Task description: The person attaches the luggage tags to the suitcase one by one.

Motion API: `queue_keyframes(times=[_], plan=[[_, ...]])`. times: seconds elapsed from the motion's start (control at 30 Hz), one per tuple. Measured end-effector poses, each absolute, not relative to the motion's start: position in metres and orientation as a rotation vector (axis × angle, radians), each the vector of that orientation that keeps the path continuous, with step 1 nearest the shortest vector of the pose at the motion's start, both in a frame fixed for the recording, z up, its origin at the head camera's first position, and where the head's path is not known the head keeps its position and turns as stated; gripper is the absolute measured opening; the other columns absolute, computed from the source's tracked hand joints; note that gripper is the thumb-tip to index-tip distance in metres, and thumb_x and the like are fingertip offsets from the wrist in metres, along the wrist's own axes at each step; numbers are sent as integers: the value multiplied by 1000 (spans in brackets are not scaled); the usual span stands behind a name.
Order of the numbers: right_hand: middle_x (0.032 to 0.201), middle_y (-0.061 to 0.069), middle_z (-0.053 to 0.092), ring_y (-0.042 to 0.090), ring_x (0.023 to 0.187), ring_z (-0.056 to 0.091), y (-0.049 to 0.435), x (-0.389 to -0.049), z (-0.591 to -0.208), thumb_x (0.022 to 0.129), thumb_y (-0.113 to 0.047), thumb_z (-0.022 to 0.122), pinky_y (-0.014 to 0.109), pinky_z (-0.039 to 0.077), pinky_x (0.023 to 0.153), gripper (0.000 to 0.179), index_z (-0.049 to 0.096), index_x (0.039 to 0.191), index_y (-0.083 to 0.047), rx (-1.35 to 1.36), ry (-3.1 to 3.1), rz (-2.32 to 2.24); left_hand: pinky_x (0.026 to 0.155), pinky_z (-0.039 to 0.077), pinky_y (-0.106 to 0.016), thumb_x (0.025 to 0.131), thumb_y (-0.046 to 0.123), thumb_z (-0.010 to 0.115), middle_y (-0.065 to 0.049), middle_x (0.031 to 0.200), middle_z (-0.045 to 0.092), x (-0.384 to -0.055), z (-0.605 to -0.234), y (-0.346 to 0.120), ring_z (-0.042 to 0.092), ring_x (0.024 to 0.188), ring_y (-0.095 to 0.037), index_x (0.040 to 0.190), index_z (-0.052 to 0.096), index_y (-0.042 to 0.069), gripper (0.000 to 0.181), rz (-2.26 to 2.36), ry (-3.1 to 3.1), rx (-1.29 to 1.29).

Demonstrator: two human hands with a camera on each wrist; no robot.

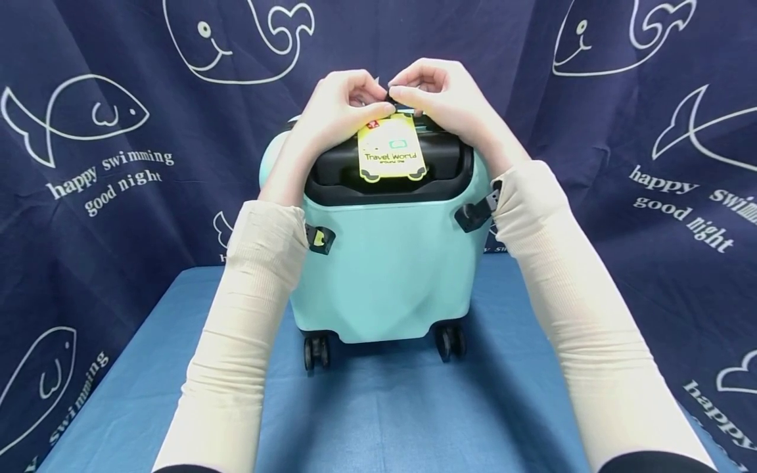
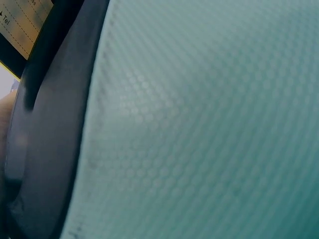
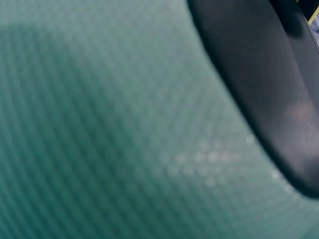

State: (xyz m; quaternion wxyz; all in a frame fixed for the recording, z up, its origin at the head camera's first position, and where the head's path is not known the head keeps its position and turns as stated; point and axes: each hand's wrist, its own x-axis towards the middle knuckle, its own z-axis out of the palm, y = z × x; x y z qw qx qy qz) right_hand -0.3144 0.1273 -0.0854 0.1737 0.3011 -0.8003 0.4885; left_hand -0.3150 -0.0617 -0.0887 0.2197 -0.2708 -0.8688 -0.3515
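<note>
A mint-green suitcase (image 1: 390, 269) stands upright on small black wheels, its black top panel (image 1: 378, 194) facing up. A yellow luggage tag (image 1: 390, 148) printed "Travel World" hangs over that panel. At the tag's upper end my left hand (image 1: 340, 108) pinches the dark tag strap (image 1: 391, 98) between thumb and fingers. From the other side my right hand (image 1: 449, 95) pinches the same strap, the fingertips of both hands nearly touching. The fingers partly hide the strap. The left wrist view shows the tag's lined side (image 2: 22, 25); the right wrist view mostly shows the suitcase's textured shell (image 3: 124, 124).
A blue cloth (image 1: 378, 414) covers the surface under the suitcase. Behind it hangs a dark blue curtain (image 1: 195, 164) with white whale and fish drawings. Black wrist camera mounts (image 1: 473, 213) sit below both hands, close to the suitcase's front.
</note>
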Motion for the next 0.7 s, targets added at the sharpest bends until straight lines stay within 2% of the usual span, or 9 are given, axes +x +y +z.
queue_keyframes(times=[0.17,0.33,0.47,0.57,0.63,0.7], plan=[[70,-5,63,10,57,49,127,-317,-86,86,-18,67,22,35,57,6,68,90,-14,851,-2257,1363,78,41,-16,85,31,68,0,97,67,-315,-90,-61,58,82,-6,104,66,9,29,-971,-2407,-739],[68,-2,63,11,56,50,129,-319,-86,86,-15,66,22,35,56,6,66,89,-10,862,-2236,1371,76,41,-16,85,30,68,0,95,67,-316,-89,-60,58,80,-6,103,66,9,28,-963,-2394,-764],[68,-5,63,9,54,49,129,-319,-85,86,-13,67,21,33,54,3,65,83,-13,864,-2216,1387,76,41,-16,85,30,68,1,94,67,-317,-88,-60,58,79,-6,103,66,9,28,-963,-2396,-773],[69,-6,64,9,55,49,129,-319,-85,84,-14,68,21,35,55,4,66,82,-16,859,-2212,1402,77,41,-16,85,31,68,1,95,67,-317,-88,-61,58,79,-6,104,66,10,28,-963,-2402,-768],[73,-5,64,9,58,51,129,-319,-85,84,-16,70,22,36,58,2,68,85,-15,862,-2211,1408,77,41,-16,85,31,68,1,95,67,-317,-88,-62,58,80,-6,104,66,10,29,-967,-2402,-764],[78,-4,65,10,62,52,129,-319,-86,83,-19,71,22,38,62,8,69,90,-15,862,-2219,1407,78,42,-16,85,31,68,0,95,67,-317,-89,-62,59,80,-6,103,66,9,29,-974,-2398,-764]])
